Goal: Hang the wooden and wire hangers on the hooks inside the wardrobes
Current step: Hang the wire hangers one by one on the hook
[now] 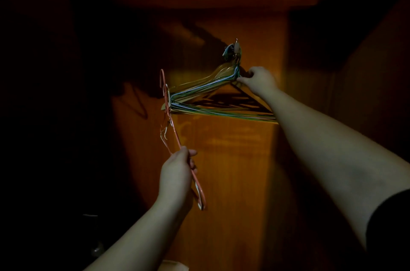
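Right hand (258,80) pinches hanger bunch (213,97) just under hook (237,46), likely steadying it. Left hand (177,170), fingers curled round orange hanger (175,135), holds it near, left of bunch, likely next for hook.

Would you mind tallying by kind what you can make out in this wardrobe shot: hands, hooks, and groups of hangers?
Hands: 2, left hand and right hand
Wall hooks: 1, the hook
Hanger groups: 2, the orange wire hanger in the left hand, and the bunch of hangers on the hook, too overlapped to count singly
Total: 5
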`<state>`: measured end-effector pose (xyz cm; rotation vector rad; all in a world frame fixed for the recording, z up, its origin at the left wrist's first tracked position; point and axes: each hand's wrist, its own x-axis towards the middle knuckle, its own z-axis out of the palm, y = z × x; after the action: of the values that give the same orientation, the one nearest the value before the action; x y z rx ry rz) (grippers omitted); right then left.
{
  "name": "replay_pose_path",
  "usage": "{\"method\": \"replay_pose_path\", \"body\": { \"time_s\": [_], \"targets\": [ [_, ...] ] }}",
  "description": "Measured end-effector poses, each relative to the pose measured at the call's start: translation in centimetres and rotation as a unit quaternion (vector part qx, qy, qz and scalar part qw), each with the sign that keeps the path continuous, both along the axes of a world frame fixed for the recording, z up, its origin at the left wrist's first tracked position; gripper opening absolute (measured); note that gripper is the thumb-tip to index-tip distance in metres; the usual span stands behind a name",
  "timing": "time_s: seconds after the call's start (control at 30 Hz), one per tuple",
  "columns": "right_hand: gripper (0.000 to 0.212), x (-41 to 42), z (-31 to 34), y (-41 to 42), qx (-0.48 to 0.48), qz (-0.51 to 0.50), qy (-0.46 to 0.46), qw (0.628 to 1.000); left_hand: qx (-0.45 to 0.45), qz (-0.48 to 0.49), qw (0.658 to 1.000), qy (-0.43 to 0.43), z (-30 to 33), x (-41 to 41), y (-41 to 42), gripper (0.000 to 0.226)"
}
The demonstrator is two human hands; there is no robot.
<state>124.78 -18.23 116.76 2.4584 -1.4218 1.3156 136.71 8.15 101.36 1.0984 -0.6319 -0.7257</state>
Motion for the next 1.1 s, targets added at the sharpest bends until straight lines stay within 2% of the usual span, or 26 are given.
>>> {"method": "replay_pose_path", "body": {
  "time_s": [0.37,0.5,0.6,0.7,0.8,0.9,0.97,1.03,1.1],
  "targets": [
    [0.039,0.1,-0.3,0.8,0.009,-0.037,0.003,0.999,0.002,-0.012,1.0,0.019,-1.6,0.5,0.6,0.032],
    [0.044,-0.1,-1.9,2.6,-0.024,-0.05,-0.041,0.998,0.008,-0.023,0.999,0.022,-2.7,0.7,1.5,0.03],
    [0.034,0.6,-4.3,5.9,-0.028,0.005,-0.084,0.996,0.02,-0.044,0.999,0.02,-3.9,0.8,2.3,0.029],
    [0.023,2.0,-8.5,10.4,0.093,0.104,-0.092,0.986,0.028,-0.077,0.996,0.028,-5.5,1.2,3.1,0.03],
    [0.029,3.2,-14.0,15.0,0.271,0.211,-0.063,0.937,0.029,-0.117,0.992,0.049,-7.2,1.6,3.7,0.03],
    [0.026,3.8,-19.1,18.6,0.409,0.281,-0.108,0.861,0.023,-0.163,0.984,0.074,-8.9,1.8,4.5,0.028],
    [0.028,4.2,-21.7,19.8,0.459,0.302,-0.149,0.822,0.03,-0.193,0.977,0.083,-10.3,2.2,4.6,0.028],
    [0.027,4.5,-23.5,20.3,0.479,0.306,-0.178,0.803,0.059,-0.213,0.971,0.094,-11.7,2.8,3.9,0.032],
    [0.022,4.5,-24.4,20.6,0.487,0.301,-0.207,0.794,0.163,-0.186,0.966,0.081,-13.1,3.2,2.0,0.04]
  ]
}}
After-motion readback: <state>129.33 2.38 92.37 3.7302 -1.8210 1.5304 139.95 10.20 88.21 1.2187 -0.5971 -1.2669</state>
